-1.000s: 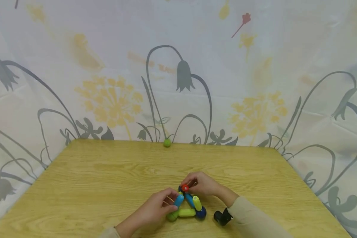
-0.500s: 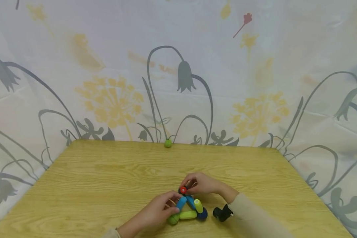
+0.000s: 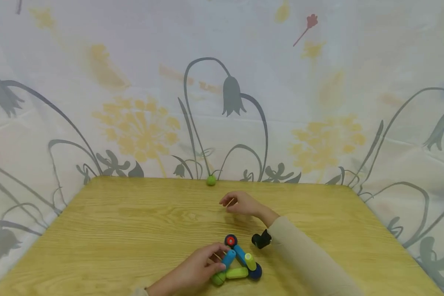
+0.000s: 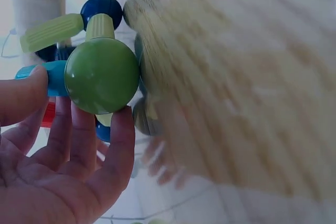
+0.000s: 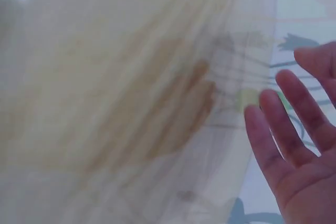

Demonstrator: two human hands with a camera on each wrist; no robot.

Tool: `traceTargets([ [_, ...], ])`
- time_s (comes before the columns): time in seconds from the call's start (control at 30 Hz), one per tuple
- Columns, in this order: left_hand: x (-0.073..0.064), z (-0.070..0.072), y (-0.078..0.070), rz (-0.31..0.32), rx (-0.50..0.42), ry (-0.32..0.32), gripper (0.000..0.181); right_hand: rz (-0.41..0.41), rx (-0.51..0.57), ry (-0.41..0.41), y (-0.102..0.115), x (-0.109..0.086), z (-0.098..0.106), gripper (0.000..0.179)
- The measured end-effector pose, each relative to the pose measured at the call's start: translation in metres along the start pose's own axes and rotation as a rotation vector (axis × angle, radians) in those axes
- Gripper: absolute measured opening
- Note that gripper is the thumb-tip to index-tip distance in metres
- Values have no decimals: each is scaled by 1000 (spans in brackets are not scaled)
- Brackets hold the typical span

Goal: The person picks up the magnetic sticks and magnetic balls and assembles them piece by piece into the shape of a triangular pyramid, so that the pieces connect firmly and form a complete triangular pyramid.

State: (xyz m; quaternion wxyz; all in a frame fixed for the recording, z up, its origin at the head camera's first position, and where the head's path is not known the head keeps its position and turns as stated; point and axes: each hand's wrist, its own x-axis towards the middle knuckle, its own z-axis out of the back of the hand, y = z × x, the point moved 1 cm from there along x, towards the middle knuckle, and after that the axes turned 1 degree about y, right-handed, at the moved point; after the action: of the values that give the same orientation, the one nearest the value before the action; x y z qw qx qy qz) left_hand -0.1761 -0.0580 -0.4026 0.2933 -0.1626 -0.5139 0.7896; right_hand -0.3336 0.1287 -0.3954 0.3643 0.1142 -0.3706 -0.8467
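My left hand (image 3: 197, 265) holds a magnetic ball-and-rod toy on the tabletop. In the left wrist view its thumb presses a blue rod (image 4: 56, 78), while its fingers reach under the green ball (image 4: 102, 74). The toy forms a triangle: a lime rod (image 3: 237, 273) joins the green ball to a dark blue ball (image 3: 256, 272), and another blue rod (image 3: 239, 254) runs to the far corner. A red-ended piece (image 3: 231, 241) points up there. A second lime rod (image 3: 249, 261) rises from the dark blue ball. My right hand (image 3: 241, 203) hovers beyond the toy, fingers loosely bent, holding nothing.
At the table's (image 3: 133, 222) back edge sits a loose green ball (image 3: 211, 180). Behind it hangs a white curtain (image 3: 151, 74) with printed flowers. A black device (image 3: 262, 239) is at the right sleeve (image 3: 303, 250).
The right hand has let go of the red-ended piece at the toy's far corner and moved away toward the table's back. The left hand has kept its hold on the toy.
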Motion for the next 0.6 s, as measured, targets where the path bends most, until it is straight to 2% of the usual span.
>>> traceTargets([
  [0.17,3,-2,-1,33,-21,24,24,0,-46,-103,-7,22,6,28],
  [0.3,6,0,0,53,-24,48,25,-10,-57,-144,-12,41,7,35],
  [0.47,7,1,2,62,-48,69,24,-21,-32,-126,-16,62,8,49],
  [0.6,7,1,2,55,-80,87,24,-42,-84,-90,-22,74,7,60],
])
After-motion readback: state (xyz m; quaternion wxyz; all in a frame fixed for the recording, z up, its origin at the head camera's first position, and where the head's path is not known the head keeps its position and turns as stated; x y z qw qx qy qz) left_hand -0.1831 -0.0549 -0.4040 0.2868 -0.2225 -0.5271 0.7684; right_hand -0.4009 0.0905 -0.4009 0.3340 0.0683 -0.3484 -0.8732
